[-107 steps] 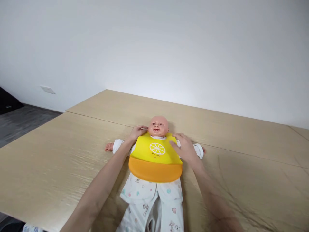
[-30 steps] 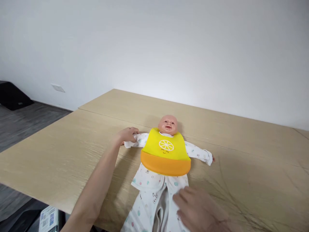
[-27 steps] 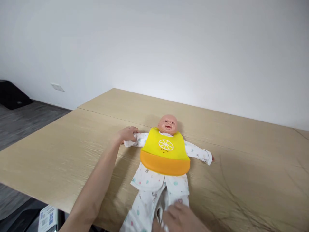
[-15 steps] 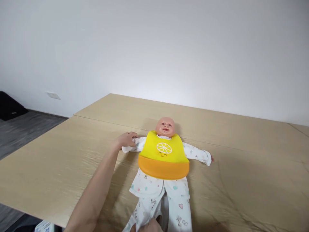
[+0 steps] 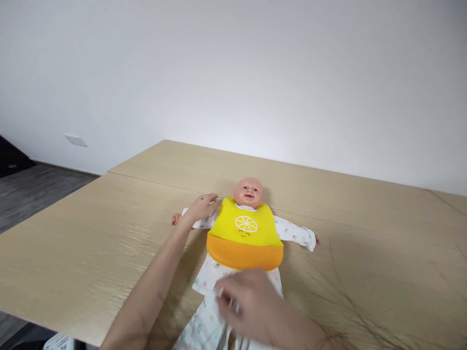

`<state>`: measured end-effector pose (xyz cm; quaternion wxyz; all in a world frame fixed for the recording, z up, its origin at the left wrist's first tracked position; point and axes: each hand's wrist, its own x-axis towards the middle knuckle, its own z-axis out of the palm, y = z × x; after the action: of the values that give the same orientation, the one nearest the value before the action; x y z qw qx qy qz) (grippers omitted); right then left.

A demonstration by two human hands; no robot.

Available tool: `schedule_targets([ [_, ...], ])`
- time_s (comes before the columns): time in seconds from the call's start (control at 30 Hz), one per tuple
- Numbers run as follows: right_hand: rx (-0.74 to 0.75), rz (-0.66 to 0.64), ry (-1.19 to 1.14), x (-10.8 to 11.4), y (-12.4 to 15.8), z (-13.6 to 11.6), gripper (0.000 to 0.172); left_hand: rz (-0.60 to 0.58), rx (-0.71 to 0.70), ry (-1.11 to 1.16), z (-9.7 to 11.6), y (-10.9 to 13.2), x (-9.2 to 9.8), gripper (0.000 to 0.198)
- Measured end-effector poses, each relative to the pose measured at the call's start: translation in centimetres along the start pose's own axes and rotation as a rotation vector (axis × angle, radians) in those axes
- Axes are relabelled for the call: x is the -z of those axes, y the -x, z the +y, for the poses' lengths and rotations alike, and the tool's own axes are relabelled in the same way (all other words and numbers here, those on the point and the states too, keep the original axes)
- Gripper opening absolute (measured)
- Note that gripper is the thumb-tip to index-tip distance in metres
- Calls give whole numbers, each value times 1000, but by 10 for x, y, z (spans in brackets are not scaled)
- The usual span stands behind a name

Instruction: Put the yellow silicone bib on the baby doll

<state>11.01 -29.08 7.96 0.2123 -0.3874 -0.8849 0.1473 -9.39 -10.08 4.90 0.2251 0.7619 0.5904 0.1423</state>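
Observation:
A baby doll (image 5: 248,190) lies on its back on the wooden table (image 5: 83,243), arms spread. It wears a yellow and orange bib (image 5: 243,236) with a lemon print and white patterned clothes (image 5: 207,277). My left hand (image 5: 199,208) rests on the doll's sleeve near the shoulder, fingers loosely stretched toward the bib; the doll's small hand (image 5: 175,219) shows beyond it. My right hand (image 5: 248,304) is blurred, just below the bib over the doll's waist. Its fingers are curled and pinch a bit of the white cloth.
The table (image 5: 365,272) is made of joined light wood panels and reaches back to a white wall (image 5: 255,73). Dark floor (image 5: 32,187) lies to the left. A white packet (image 5: 58,342) shows below the table's near edge.
My right hand has come up from the bottom edge to the doll's waist. My left hand has slid along the sleeve from the cuff toward the shoulder, uncovering the doll's hand.

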Motion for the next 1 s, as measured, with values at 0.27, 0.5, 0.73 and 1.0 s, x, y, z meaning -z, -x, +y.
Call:
schedule_targets([
  [0.27, -676, 545, -451, 27, -46, 166, 18, -4, 253, -29, 40, -21, -31, 61],
  [0.5, -721, 466, -640, -12, -59, 211, 38, -4, 164, 74, 40, -20, -46, 40],
  [0.73, -669, 381, -970, -4, -68, 204, 44, 61, 132, 277, 50, -15, -53, 30],
  [1.0, -634, 352, -1107, 20, -49, 184, 45, 144, 36, 423, 90, 9, -37, 29],
])
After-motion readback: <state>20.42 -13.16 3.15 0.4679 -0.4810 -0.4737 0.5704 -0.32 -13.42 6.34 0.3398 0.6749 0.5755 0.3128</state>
